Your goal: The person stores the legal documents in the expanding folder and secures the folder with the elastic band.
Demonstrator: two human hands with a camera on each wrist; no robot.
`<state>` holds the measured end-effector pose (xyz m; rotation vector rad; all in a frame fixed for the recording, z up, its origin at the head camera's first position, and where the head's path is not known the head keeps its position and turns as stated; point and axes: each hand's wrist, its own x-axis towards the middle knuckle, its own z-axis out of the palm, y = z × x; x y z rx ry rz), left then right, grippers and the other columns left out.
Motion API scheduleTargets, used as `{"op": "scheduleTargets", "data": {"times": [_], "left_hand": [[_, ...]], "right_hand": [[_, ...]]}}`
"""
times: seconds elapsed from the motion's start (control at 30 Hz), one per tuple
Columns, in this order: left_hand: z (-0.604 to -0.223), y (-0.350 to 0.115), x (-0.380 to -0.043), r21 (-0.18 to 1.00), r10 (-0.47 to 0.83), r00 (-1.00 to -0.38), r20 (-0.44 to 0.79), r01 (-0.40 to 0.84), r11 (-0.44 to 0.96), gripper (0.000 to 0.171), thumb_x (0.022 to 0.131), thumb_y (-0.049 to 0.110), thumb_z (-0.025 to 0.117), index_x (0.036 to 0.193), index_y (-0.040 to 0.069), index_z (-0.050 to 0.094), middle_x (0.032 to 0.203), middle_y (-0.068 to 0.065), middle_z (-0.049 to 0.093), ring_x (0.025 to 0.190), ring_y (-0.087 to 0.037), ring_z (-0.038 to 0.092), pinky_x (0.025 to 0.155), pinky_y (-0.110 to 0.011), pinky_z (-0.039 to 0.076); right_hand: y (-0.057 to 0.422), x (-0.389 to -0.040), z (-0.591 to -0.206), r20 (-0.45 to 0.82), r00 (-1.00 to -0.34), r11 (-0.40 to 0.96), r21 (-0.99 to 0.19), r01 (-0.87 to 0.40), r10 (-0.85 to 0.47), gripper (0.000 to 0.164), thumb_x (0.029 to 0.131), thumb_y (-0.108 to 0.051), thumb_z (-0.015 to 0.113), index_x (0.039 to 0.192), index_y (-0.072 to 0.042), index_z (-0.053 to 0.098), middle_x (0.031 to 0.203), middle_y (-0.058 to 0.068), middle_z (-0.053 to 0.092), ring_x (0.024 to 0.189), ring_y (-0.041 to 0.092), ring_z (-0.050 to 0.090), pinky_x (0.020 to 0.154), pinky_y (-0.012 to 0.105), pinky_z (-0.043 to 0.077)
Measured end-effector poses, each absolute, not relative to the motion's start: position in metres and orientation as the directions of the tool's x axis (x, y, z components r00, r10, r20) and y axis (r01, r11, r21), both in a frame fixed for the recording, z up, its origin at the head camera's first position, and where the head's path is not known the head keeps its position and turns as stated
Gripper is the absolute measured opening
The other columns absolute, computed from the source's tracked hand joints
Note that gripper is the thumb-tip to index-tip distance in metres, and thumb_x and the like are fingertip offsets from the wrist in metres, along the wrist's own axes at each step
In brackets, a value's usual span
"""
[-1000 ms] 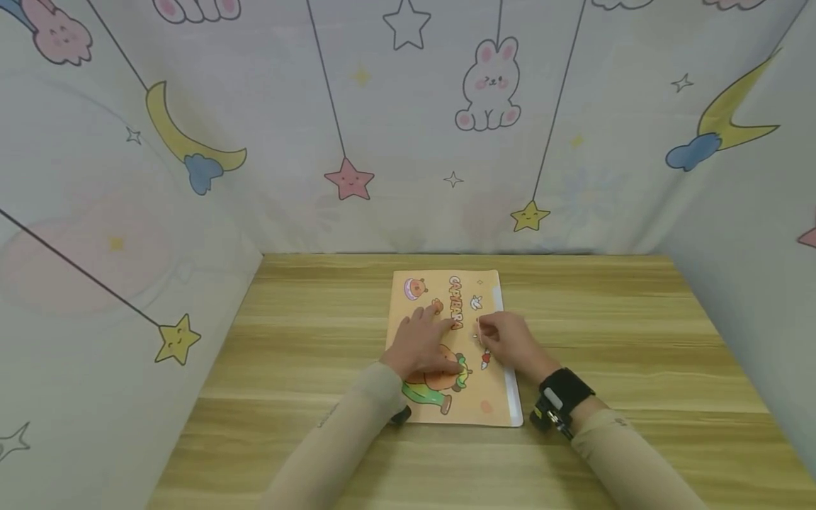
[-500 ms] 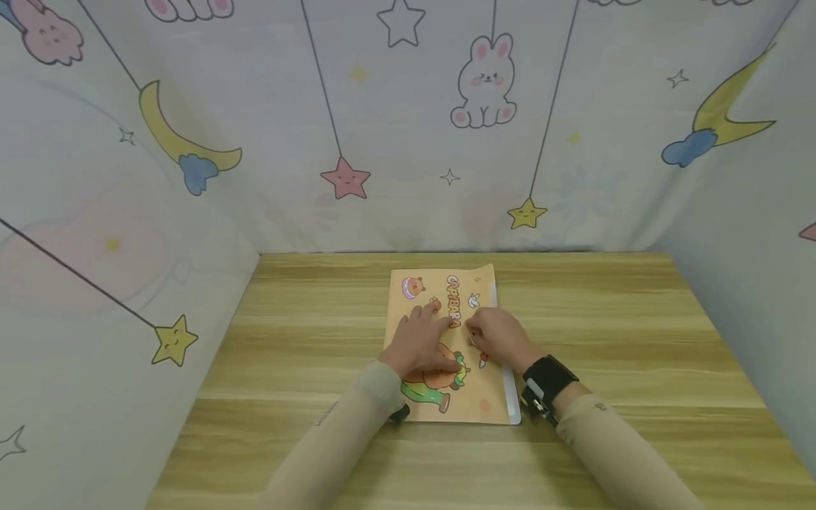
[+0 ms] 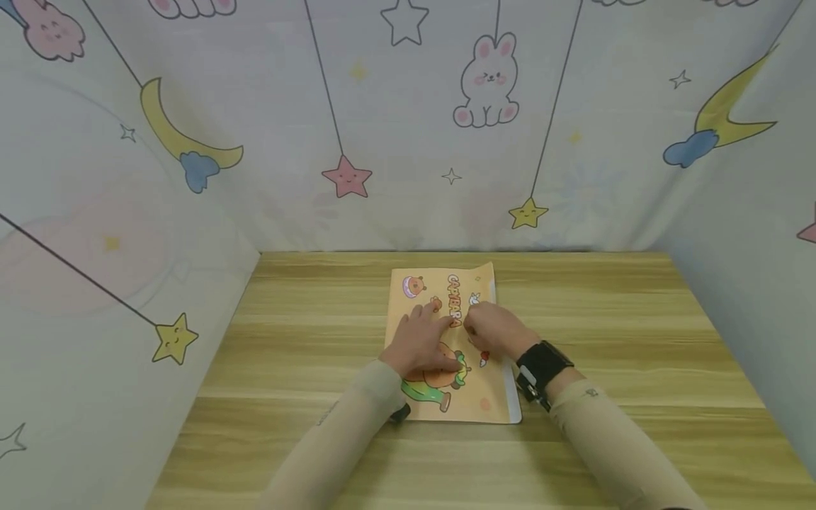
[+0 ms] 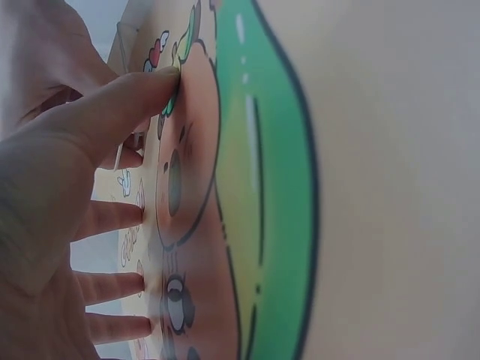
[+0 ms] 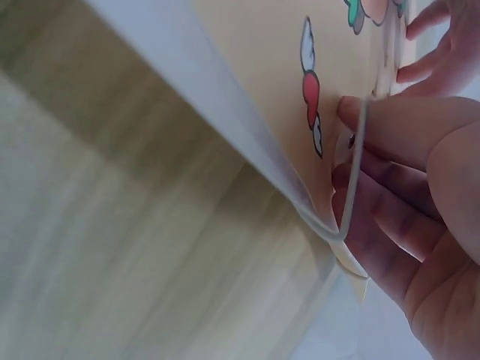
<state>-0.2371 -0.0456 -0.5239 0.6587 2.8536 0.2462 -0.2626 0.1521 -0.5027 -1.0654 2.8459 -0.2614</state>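
Note:
A peach document folder printed with capybara cartoons and the word CAPYBARA lies on the table, with a pale strip along its right edge. My left hand rests on the folder with fingers spread; in the left wrist view its thumb presses on the capybara's printed face. My right hand pinches the folder at its right side, fingers curled. In the right wrist view a clear, rounded-edged flap bends up between thumb and fingers. A small dark spot shows beside the thumb, perhaps a snap; the fingers hide most of it.
The wood-grain table extends around the folder on all sides. A white cloth backdrop with stars, moons and rabbits encloses the back and both sides. Black camera straps sit on the wrists.
My right hand has moved a little left over the folder and its fingers have turned inward. The folder's far right corner has risen slightly. My left hand has stayed in place.

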Motion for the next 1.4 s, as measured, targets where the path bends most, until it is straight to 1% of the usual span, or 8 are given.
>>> {"op": "scheduleTargets", "data": {"times": [0.3, 0.57, 0.7, 0.87, 1.0, 1.13, 1.27, 1.4], "left_hand": [[-0.520, -0.046, -0.235, 0.220, 0.451, -0.881, -0.139, 0.417, 0.882, 0.087, 0.079, 0.070, 0.079, 0.151, 0.027, 0.057, 0.165, -0.013, 0.034, 0.139, -0.033, 0.041, 0.109, -0.054, 0.042], [-0.522, -0.043, -0.236, 0.206, 0.459, -0.879, -0.132, 0.429, 0.880, 0.090, 0.079, 0.073, 0.077, 0.153, 0.028, 0.054, 0.166, -0.012, 0.033, 0.140, -0.032, 0.040, 0.111, -0.054, 0.040], [-0.523, -0.042, -0.236, 0.197, 0.463, -0.876, -0.133, 0.434, 0.879, 0.090, 0.079, 0.074, 0.076, 0.153, 0.028, 0.054, 0.166, -0.012, 0.033, 0.139, -0.032, 0.041, 0.110, -0.053, 0.041], [-0.523, -0.040, -0.236, 0.179, 0.466, -0.873, -0.143, 0.440, 0.880, 0.090, 0.081, 0.074, 0.074, 0.155, 0.028, 0.052, 0.166, -0.011, 0.033, 0.139, -0.031, 0.041, 0.109, -0.053, 0.042], [-0.523, -0.038, -0.237, 0.169, 0.469, -0.871, -0.146, 0.446, 0.879, 0.091, 0.081, 0.076, 0.073, 0.156, 0.029, 0.051, 0.166, -0.011, 0.033, 0.139, -0.031, 0.041, 0.110, -0.053, 0.042], [-0.522, -0.037, -0.236, 0.175, 0.463, -0.873, -0.155, 0.437, 0.882, 0.092, 0.080, 0.076, 0.074, 0.156, 0.030, 0.051, 0.166, -0.011, 0.033, 0.139, -0.031, 0.041, 0.110, -0.053, 0.041], [-0.520, -0.038, -0.234, 0.189, 0.457, -0.872, -0.175, 0.425, 0.885, 0.092, 0.081, 0.075, 0.073, 0.157, 0.029, 0.049, 0.167, -0.012, 0.032, 0.144, -0.034, 0.038, 0.115, -0.055, 0.037], [-0.518, -0.040, -0.234, 0.214, 0.464, -0.867, -0.183, 0.425, 0.879, 0.091, 0.083, 0.073, 0.073, 0.158, 0.028, 0.047, 0.168, -0.013, 0.029, 0.152, -0.039, 0.031, 0.120, -0.059, 0.031]], "right_hand": [[0.147, -0.267, -0.498, -0.025, -0.715, 0.707, -0.178, -0.684, -0.698, 0.036, 0.084, 0.007, 0.065, 0.058, -0.016, 0.055, 0.059, -0.006, 0.043, 0.059, 0.013, 0.038, 0.057, 0.027, 0.036], [0.148, -0.269, -0.493, -0.139, -0.745, 0.753, -0.235, -0.615, -0.652, 0.021, 0.080, 0.006, 0.068, 0.069, -0.011, 0.063, 0.063, -0.004, 0.045, 0.063, 0.015, 0.043, 0.058, 0.028, 0.035], [0.154, -0.270, -0.496, -0.146, -0.742, 0.748, -0.270, -0.606, -0.654, 0.018, 0.080, 0.005, 0.069, 0.073, -0.010, 0.063, 0.066, -0.004, 0.046, 0.064, 0.015, 0.045, 0.059, 0.028, 0.035], [0.168, -0.270, -0.503, -0.098, -0.727, 0.713, -0.320, -0.624, -0.680, 0.018, 0.087, 0.002, 0.069, 0.075, -0.010, 0.064, 0.071, -0.002, 0.048, 0.066, 0.014, 0.045, 0.061, 0.028, 0.037], [0.184, -0.266, -0.507, -0.070, -0.752, 0.724, -0.342, -0.600, -0.656, 0.013, 0.094, -0.005, 0.070, 0.082, -0.010, 0.069, 0.079, 0.000, 0.053, 0.071, 0.014, 0.046, 0.065, 0.030, 0.041], [0.200, -0.259, -0.510, -0.030, -0.772, 0.733, -0.336, -0.591, -0.635, 0.005, 0.095, -0.009, 0.072, 0.093, -0.007, 0.076, 0.085, 0.000, 0.060, 0.074, 0.014, 0.050, 0.068, 0.031, 0.045], [0.208, -0.250, -0.512, 0.002, -0.783, 0.740, -0.326, -0.588, -0.622, 0.014, 0.095, -0.008, 0.072, 0.107, -0.003, 0.078, 0.094, 0.003, 0.065, 0.079, 0.013, 0.055, 0.072, 0.032, 0.051], [0.212, -0.242, -0.515, 0.049, -0.792, 0.743, -0.315, -0.590, -0.608, 0.018, 0.094, -0.009, 0.075, 0.110, -0.001, 0.076, 0.102, 0.007, 0.067, 0.088, 0.017, 0.060, 0.080, 0.038, 0.055]]}}
